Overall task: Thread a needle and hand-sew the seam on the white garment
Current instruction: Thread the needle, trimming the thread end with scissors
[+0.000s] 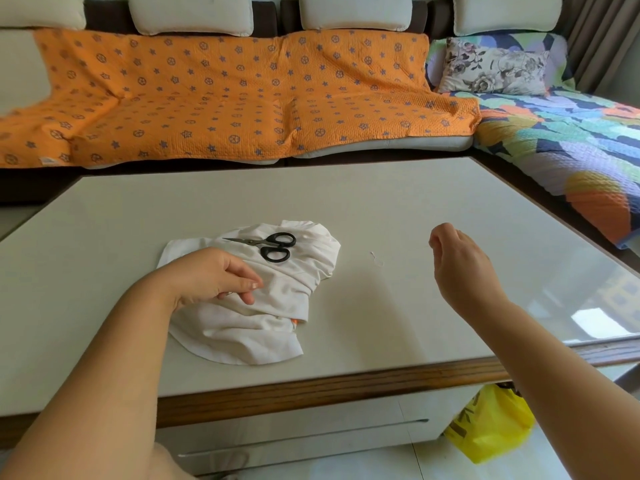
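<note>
Centre of frame: white garment [249, 317] bunched on the tabletop [381, 202]. The left hand [211, 275] rests on it, fingers [254, 286] curled and pinching the fabric. Black scissors [268, 247] lie on the garment's upper part. The right hand [460, 265] is raised at right of centre, its fingers curled inward; cannot tell whether they hold anything. A thread scrap [377, 258] lies between garment and right hand.

The pale, glossy table [381, 202] with a wood-trimmed near edge bore a crumpled white garment [249, 327] under the left hand [211, 275] — a short thread scrap [376, 258] lay nearer the right hand [460, 261].
</note>
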`<state>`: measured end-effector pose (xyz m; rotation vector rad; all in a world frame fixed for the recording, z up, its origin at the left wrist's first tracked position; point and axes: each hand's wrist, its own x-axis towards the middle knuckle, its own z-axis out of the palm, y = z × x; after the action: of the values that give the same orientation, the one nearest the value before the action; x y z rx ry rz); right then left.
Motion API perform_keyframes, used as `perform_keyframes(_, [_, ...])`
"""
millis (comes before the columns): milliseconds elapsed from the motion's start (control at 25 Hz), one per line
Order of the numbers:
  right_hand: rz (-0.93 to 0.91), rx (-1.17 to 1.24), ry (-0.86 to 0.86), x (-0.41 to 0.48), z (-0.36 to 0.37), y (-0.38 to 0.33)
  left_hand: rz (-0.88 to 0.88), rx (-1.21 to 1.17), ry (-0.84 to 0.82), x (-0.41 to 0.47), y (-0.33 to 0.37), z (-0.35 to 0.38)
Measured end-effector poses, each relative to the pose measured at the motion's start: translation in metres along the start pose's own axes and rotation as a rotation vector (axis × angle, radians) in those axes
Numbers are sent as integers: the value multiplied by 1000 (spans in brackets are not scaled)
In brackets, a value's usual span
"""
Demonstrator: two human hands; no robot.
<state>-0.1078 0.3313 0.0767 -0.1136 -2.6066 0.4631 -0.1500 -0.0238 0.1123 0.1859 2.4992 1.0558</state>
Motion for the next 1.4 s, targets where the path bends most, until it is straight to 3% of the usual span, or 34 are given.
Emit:
perform_keyframes(400, [42,67,4,0,-6,-11,-29,146,219,3,1,-2])
perform_keyframes(480, [165,273,-17,0,-9,-17,-110,203,278,7,-5,-6])
perform_keyframes(560, [316,641,-36,1,-16,-28,-268,301,322,10,-11,-17])
perform_keyframes(640, [312,768,-40,2,-25,-39,-394,537,355,6,-9,-21])
perform_keyframes(680, [290,774,-56,1,-29,-45,-348,636,415,4,-3,-17])
perform_keyframes(720, [276,795,-81,1,-33,-53,-193,649,480,0,8,-8])
perform_keyframes(800, [275,897,-141,-2,-36,-68,239,299,446,-8,44,24])
perform_keyframes(840, [276,948,-176,-4,-36,-74,372,50,311,-11,62,44])
perform_keyframes(920, [272,1012,-243,-7,-34,-85,477,-291,15,-9,84,80])
perform_keyframes(1000, [279,1047,-278,-8,-31,-89,455,-491,-57,-2,91,99])
perform_keyframes(1120, [359,1108,-278,-6,-30,-84,339,-707,-11,6,95,103])
perform_keyframes(1400, [454,1385,-384,-6,-25,-72,224,-818,41,10,102,104])
